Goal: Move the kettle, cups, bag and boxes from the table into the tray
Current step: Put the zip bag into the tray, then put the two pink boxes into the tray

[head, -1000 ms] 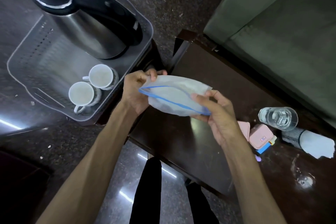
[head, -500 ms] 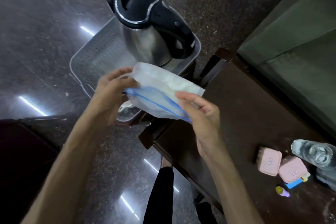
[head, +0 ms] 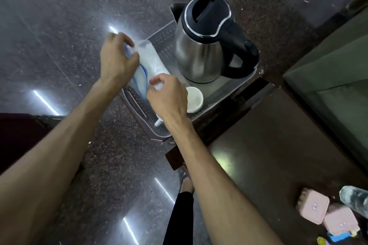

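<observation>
Both hands hold a translucent zip bag (head: 149,61) with a blue seal over the left part of the grey perforated tray (head: 223,90). My left hand (head: 117,58) grips its far end, my right hand (head: 169,95) its near end. A steel kettle (head: 207,43) with a black lid and handle stands upright in the tray. One white cup (head: 194,99) shows beside my right hand; of a second cup only the handle (head: 158,122) shows below my wrist. Two pink boxes (head: 312,208) (head: 340,223) lie on the dark table (head: 268,157) at the lower right.
The tray rests on a dark stool at the table's left end. A clear bottle (head: 356,199) lies past the pink boxes, with small blue and yellow items (head: 336,237) beside them. A green sofa (head: 338,77) is at the right. Polished stone floor lies below.
Both hands carried the bag leftwards from above the table's edge to over the tray. The view has shifted, so the tray and kettle now sit further right.
</observation>
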The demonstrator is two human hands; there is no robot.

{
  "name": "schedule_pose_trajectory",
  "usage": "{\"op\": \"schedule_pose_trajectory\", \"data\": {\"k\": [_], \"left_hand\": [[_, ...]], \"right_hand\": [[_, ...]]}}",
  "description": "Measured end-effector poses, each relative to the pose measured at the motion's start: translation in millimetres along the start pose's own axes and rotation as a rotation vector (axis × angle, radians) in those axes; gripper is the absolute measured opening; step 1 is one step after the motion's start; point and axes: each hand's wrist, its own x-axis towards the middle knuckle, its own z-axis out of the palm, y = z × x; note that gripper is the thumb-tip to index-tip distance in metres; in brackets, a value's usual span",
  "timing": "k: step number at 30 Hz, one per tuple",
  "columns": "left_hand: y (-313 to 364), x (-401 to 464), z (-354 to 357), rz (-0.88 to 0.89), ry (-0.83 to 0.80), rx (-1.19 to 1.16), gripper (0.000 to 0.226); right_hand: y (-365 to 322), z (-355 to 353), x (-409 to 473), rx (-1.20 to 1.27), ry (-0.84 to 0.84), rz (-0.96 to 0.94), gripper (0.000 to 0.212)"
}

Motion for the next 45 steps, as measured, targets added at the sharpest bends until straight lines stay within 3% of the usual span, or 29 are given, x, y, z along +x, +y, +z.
{"op": "schedule_pose_trajectory", "data": {"k": [3,8,12,14,18,23,26,28,31,33,36,39,42,45], "left_hand": [[-12,-18,10,0.171,-0.044,0.177,0.024],[-22,-42,24,0.273,-0.074,0.460,0.037],[-19,-37,21,0.226,-0.047,0.555,0.045],[-19,-34,19,0.255,-0.094,0.579,0.039],[-20,-31,20,0.289,-0.217,0.525,0.026],[-14,-28,19,0.204,-0.302,0.511,0.037],[-9,-27,17,0.145,-0.410,0.537,0.076],[-7,-30,16,0.136,-0.473,0.569,0.093],[-8,-36,17,0.169,-0.501,0.617,0.089],[-6,-40,16,0.165,-0.493,0.628,0.090],[4,-46,14,0.162,-0.369,0.536,0.081],[28,-62,15,0.208,-0.190,0.317,0.053],[60,-83,21,0.248,-0.114,0.117,0.032],[95,-108,33,0.250,-0.132,-0.019,0.024]], "right_hand": [[10,6,5,-0.204,-0.020,-0.032,0.020],[14,11,4,-0.483,0.025,-0.210,0.027],[18,3,5,-0.553,0.010,-0.226,0.029],[19,-4,0,-0.560,0.021,-0.207,0.030],[11,-15,-14,-0.589,0.231,-0.357,0.012],[3,-12,2,-0.865,-0.110,-0.431,0.014],[0,-3,11,-0.940,-0.242,-0.434,0.009],[-1,1,15,-0.947,-0.342,-0.383,0.024],[0,-4,18,-0.901,-0.427,-0.323,0.032],[2,-12,18,-0.793,-0.396,-0.304,0.029],[7,-30,12,-0.549,-0.175,-0.306,0.026],[21,-53,4,-0.264,0.036,-0.289,0.022],[42,-80,-5,-0.054,0.113,-0.212,0.020],[69,-106,-20,0.082,0.191,-0.173,0.016]]}}
